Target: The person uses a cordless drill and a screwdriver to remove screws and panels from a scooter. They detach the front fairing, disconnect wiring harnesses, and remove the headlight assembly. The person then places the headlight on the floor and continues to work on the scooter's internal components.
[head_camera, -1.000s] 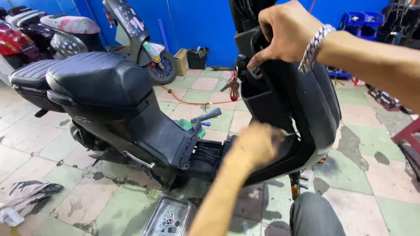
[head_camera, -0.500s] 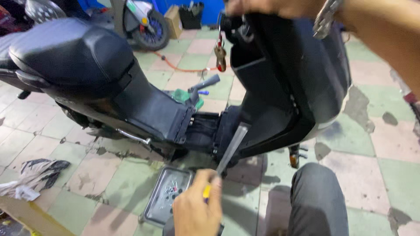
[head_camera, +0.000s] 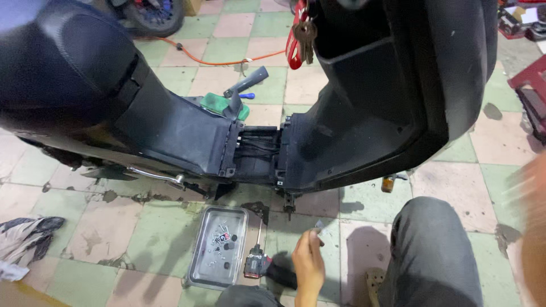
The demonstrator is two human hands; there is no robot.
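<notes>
One hand (head_camera: pixel 307 258), my left, shows clearly, low over the tiled floor (head_camera: pixel 142 227), fingers pinched shut on a small pale metal piece (head_camera: pixel 319 225) held at its fingertips. My right hand (head_camera: pixel 532 227) is only a blur at the right edge, so I cannot tell whether it is open or closed or has hold of anything. Just left of my left hand lies a screwdriver (head_camera: pixel 257 258) with a red and black handle, its shaft pointing up toward the scooter. Beside that sits a metal tray (head_camera: pixel 199 267) with small screws and dark bits in it. My knee in grey trousers (head_camera: pixel 429 256) is right of the hand. Above, the black scooter (head_camera: pixel 170 125) stands with its floor panel off and cables showing in the gap. A bunch of keys (head_camera: pixel 302 34) with a red tag hangs from the front. A rag (head_camera: pixel 25 239) lies at the far left.
</notes>
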